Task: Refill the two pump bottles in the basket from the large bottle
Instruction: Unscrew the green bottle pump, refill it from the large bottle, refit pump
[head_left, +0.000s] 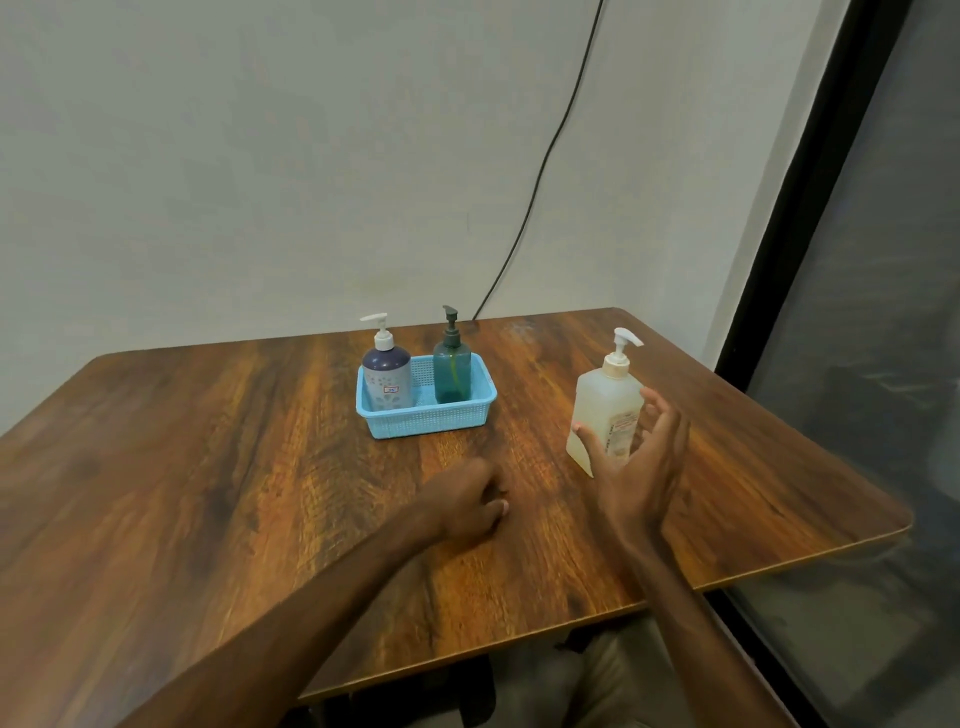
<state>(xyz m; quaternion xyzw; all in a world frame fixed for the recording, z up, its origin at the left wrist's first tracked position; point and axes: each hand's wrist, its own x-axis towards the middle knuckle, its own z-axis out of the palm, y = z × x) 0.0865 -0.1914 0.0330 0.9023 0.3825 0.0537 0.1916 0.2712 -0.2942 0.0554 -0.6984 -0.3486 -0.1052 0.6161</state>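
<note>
The large bottle (605, 395), pale and translucent with a white pump, stands upright on the desk (208, 467) at about 12 o'clock from the right hand (639, 462). That hand is spread wide around the bottle's lower half, thumb on the left side and fingers fanned on the right, not clamped; whether skin touches plastic cannot be told. The light blue basket (431, 418) sits at 11 o'clock from the left hand (467, 499), well apart from it, and at 9 o'clock from the large bottle. Inside it stand a purple pump bottle (387, 379) at the left end and a green pump bottle (452, 376) toward the right, both upright.

The desk is dark wood grain with rounded corners, pushed against a plain grey wall (260, 156). A black cable (550, 156) runs down the wall behind the desk, and a dark-framed glass panel (883, 260) stands at 3 o'clock.

The left hand rests on the desk, knuckles up, fingers loosely curled and holding nothing. Both forearms are bare
</note>
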